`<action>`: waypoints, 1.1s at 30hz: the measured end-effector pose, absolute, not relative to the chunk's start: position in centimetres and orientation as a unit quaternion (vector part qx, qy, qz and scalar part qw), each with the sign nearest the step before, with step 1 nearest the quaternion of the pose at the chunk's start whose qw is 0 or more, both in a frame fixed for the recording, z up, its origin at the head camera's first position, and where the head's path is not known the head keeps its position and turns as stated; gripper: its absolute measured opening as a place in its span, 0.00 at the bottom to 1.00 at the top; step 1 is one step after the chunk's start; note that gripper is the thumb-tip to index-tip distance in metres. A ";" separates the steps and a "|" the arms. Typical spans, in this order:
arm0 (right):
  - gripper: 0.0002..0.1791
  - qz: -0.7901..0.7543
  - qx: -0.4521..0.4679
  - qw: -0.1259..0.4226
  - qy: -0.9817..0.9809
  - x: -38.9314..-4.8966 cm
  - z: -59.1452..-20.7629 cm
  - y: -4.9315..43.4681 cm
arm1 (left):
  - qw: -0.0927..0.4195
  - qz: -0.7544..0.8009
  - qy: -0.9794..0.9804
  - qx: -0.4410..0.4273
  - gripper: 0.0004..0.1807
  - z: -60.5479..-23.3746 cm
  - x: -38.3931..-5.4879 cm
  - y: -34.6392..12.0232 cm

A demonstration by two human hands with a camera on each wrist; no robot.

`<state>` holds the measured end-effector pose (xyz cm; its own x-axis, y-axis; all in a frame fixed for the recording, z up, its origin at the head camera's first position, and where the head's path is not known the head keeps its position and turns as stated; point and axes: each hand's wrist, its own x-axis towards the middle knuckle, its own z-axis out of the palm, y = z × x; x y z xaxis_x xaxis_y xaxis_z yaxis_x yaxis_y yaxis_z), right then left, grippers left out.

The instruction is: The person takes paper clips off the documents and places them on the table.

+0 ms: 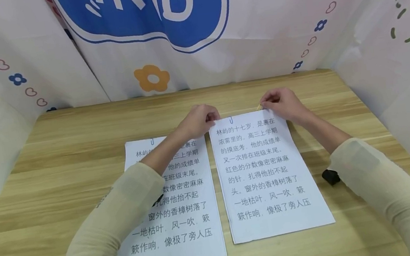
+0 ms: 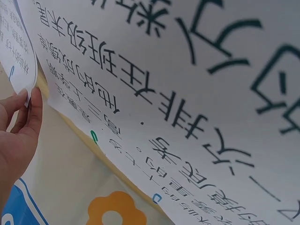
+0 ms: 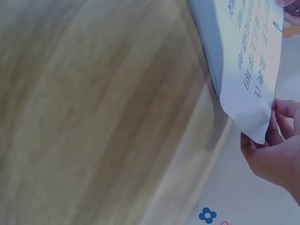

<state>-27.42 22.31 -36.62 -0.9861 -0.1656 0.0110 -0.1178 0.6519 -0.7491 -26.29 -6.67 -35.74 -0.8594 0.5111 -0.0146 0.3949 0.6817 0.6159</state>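
Two stacks of printed paper lie side by side, the left stack (image 1: 189, 249) and the right stack (image 1: 270, 224). A blue paper clip (image 1: 231, 120) sits on the right stack's top edge. My left hand (image 1: 199, 121) pinches that stack's top left corner. At its top right, my right hand (image 1: 282, 102) pinches a yellow paper clip (image 1: 259, 107) against the edge; how far the clip is on is hidden. The left stack carries a blue paper clip (image 1: 151, 141) and a green paper clip (image 2: 94, 136), the latter seen in the left wrist view.
All this is on a wooden table (image 1: 74, 161) with a printed cloth backdrop (image 1: 257, 53) behind its far edge. A small black object (image 1: 331, 176) lies beside the right forearm. Another dark object (image 1: 158, 200) shows partly by the left forearm, over the left stack.
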 end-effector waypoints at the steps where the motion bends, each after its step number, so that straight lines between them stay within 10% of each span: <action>1: 0.10 -0.410 -0.075 0.029 0.908 -27.5 -36.7 22.3 | 0.093 0.312 0.912 0.248 0.10 -35.8 -26.3 -6.7; 33: 0.08 -0.428 -0.030 0.042 0.902 -29.8 -36.9 22.3 | 0.096 0.301 0.914 0.254 0.11 -35.9 -26.5 -6.7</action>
<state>-29.76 22.26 -36.93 -0.9947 -0.0897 -0.0505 -0.0177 0.6323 -0.7745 -26.51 -6.67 -35.93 -0.8525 0.5222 -0.0220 0.4071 0.6898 0.5987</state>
